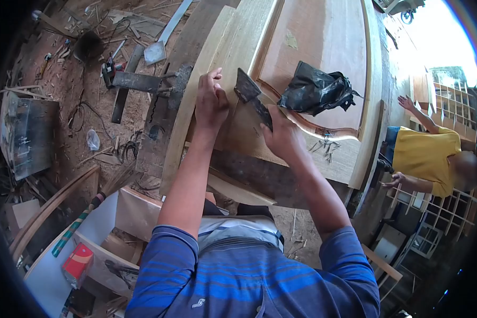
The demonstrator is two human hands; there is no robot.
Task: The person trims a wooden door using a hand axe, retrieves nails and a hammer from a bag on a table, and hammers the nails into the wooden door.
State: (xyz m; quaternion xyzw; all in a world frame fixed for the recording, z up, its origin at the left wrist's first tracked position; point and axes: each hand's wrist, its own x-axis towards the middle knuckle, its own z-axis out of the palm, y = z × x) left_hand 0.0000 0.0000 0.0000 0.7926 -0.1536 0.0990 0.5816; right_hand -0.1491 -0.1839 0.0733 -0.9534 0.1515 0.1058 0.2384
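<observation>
- One right hand has its fingers wrapped tight around one hand tool by its handle; the tool's wide, dark head is over the wood, between the two hands.
- One left hand has bent fingers; I cannot tell if they pinch anything.
- One big panelled wooden door is under both hands.
- One crumpled black bag and some thin nails, too small to count, lie on it.
- One other person, in yellow, has two hands out.
</observation>
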